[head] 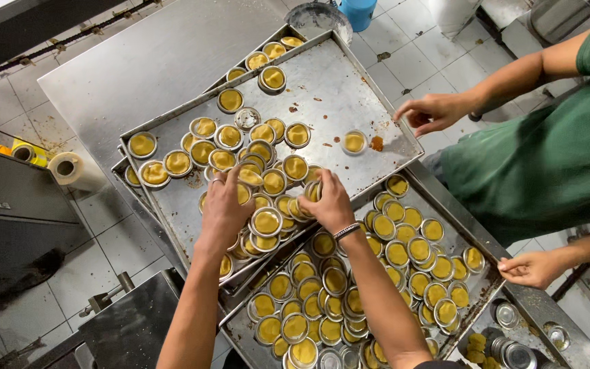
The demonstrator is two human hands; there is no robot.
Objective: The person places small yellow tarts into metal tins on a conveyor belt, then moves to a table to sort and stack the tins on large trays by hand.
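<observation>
At the centre of the frame we rest our left hand (223,208) open on the small round metal tins of yellow dough (266,222), while our right hand (329,201) grasps several, crowded on the upper silver baking tray (349,89) for gathering.

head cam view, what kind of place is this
Most likely a commercial bakery or pastry kitchen: metal baking trays hold many small round tins of yellow filling, on a stainless steel worktable over white tiled floor.
</observation>
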